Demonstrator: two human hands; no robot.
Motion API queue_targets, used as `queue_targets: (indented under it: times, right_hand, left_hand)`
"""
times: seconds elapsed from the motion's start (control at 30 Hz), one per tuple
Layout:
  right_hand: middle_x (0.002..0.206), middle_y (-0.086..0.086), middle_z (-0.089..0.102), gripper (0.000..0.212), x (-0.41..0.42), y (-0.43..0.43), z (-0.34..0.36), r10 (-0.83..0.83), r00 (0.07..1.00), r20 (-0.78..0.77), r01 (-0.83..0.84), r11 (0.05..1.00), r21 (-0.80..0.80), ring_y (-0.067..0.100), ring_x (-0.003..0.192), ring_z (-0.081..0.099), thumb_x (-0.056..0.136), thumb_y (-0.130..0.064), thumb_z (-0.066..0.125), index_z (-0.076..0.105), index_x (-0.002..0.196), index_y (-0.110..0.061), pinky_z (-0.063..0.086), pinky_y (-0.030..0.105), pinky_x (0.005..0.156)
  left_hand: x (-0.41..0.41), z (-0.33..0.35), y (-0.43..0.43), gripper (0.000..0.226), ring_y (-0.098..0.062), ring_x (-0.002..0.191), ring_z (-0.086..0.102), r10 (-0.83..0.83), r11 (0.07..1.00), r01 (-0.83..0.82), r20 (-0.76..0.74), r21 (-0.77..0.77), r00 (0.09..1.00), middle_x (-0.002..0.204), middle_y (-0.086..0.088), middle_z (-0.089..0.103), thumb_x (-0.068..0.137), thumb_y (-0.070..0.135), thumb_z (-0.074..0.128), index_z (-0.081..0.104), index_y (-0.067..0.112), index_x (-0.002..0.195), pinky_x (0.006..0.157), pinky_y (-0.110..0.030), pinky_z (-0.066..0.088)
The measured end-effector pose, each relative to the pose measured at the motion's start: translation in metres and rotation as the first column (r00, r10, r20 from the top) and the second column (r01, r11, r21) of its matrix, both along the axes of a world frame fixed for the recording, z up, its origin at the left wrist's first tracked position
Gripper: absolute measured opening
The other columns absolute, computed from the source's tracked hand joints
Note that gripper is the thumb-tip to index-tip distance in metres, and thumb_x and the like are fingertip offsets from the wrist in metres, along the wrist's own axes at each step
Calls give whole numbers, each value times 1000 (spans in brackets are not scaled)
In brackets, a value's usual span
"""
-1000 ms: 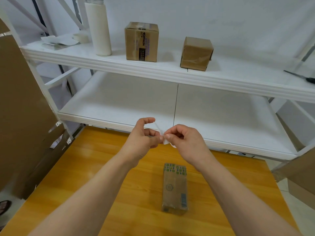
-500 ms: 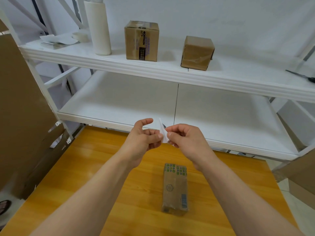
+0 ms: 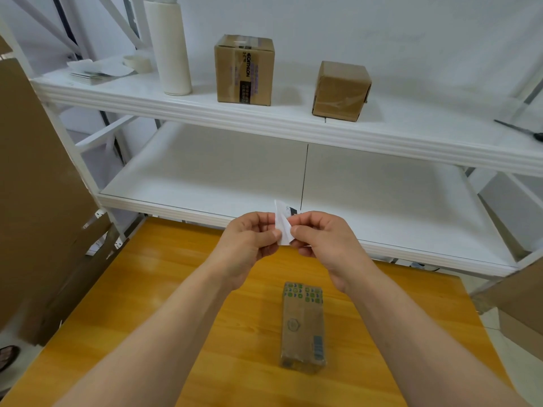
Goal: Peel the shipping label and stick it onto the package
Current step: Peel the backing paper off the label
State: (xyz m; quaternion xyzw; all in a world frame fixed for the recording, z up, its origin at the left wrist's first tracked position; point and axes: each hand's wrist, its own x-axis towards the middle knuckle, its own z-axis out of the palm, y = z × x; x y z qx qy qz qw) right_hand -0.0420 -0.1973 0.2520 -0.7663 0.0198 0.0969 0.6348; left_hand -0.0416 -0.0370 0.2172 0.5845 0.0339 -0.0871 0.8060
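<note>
The left hand (image 3: 248, 242) and right hand (image 3: 326, 239) are pinching a small white label (image 3: 282, 223) between thumbs and fingertips, its print unreadable. Below the grip, the package (image 3: 302, 324) is lying untouched on the table (image 3: 176, 289). Beyond the grip, a box (image 3: 244, 70) is showing "CATHLON".

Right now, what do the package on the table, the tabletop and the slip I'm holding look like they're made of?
Package: brown kraft cardboard, apparently under clear film, given the shiny wrinkles at its near end. Tabletop: orange-yellow wood grain with a smooth sheen, so varnished wood or laminate; I can't tell which. Shipping label: thin white paper, bent, its layers parted.
</note>
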Motion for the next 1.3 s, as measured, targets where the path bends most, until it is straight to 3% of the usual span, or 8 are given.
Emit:
queue_targets:
  times: [0.13,0.27,0.5,0.73,0.87,1.0,1.13,1.3]
  right_hand:
    - [84,0,73,15,1,1,-1,0,1000,-26,0,1000,7,7,69,66,90,-8,64,74,97,-17,52,24,67]
    - [87,2,74,16,1,2,-2,16,1000,-21,-16,1000,-6,10,73,66,90,-8,63,74,96,-17,53,25,67]
    - [85,2,72,14,2,3,-1,14,999,-36,-14,1000,17,12,72,66,90,-6,63,73,96,-15,53,26,65]
    - [95,6,73,19,-1,7,1,38,998,-47,-37,999,16,14,77,67,89,-4,61,73,98,-15,54,27,66]
    - [82,0,71,9,-3,7,1,36,998,-41,-35,999,41,13,77,66,89,-20,67,74,94,-17,56,30,70]
    - [80,-1,68,22,-7,9,2,23,1000,8,-23,1000,0,11,74,65,82,-36,77,73,89,-16,54,27,68]
    - [88,7,73,17,-9,9,0,0,999,34,1,1000,-23,10,70,67,84,-28,76,72,92,-14,53,25,64]
    - [79,1,70,9,-10,8,0,-15,1000,-23,16,999,35,9,65,66,90,-20,70,72,94,-12,53,26,64]
  left_hand:
    - [-1,1,-1,19,-14,68,60,9,1000,-9,-14,27,1000,78,-4,66,91,-7,58,67,6,102,66,-26,52]
    - [-2,2,-2,15,-16,74,61,2,999,-1,-21,47,1000,87,-8,67,92,0,60,68,6,104,69,-29,51]
    - [-3,4,1,10,-14,68,58,29,997,-26,-29,78,999,77,-2,68,92,5,63,70,10,96,67,-29,49]
    - [-7,6,3,9,-12,71,58,55,984,-51,-21,171,998,83,1,70,91,11,65,71,15,96,66,-30,40]
    - [-10,7,2,7,-12,72,59,69,980,-70,7,188,998,83,-2,67,90,10,65,69,15,92,65,-29,44]
    - [-13,7,3,5,-12,73,61,76,976,-81,34,202,997,81,-3,63,88,10,69,69,15,91,66,-30,46]
    - [-15,8,3,7,-11,72,61,61,978,-66,28,197,998,83,-3,65,87,11,70,70,15,93,68,-30,46]
    - [-16,8,3,19,-13,69,61,36,997,-31,-65,76,997,86,-5,69,90,4,63,70,9,107,62,-26,48]
